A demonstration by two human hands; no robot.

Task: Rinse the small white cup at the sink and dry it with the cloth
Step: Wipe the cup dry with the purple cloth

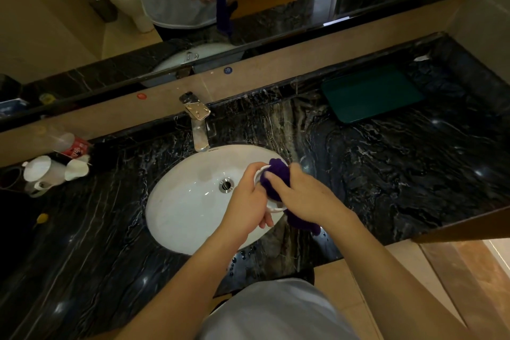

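The left hand point(248, 199) gripped the small white cup point(271, 205) over the sink's point(176, 201) right rim while the right hand point(300, 196) clutched the purple cloth point(278, 176) against it.

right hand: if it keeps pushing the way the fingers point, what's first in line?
The purple cloth the right hand already grips, then the small white cup held by the left hand. Beyond that, likely the sink basin; depth is unclear.

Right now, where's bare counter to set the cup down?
Free: the dark marble between the sink and the green tray, and right of it toward the counter's end. Crowded: far left, where the white cups and a plastic bottle cluster.
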